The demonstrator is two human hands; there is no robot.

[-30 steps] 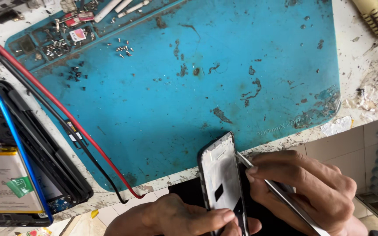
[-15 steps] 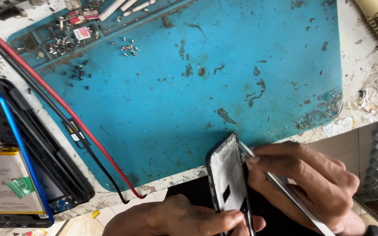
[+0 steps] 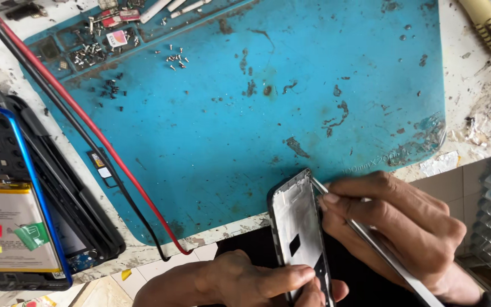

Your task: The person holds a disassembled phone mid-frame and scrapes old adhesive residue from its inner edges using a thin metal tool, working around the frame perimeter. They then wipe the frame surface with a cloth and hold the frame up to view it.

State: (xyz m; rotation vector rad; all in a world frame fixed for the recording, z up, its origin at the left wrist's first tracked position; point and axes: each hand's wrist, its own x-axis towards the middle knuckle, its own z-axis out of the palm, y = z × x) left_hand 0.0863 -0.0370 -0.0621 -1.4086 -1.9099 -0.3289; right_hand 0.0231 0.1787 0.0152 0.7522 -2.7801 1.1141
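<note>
phone frame: white matt plastic, dark rim | tweezers: bright smooth metal | work mat: blue matt rubber, stained | bench: white, rough, scuffed

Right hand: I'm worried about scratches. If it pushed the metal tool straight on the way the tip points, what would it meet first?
The right hand aims its metal tool up-left. The tip already sits at the phone frame top corner; beyond lies the blue mat, though depth is unclear.
</note>
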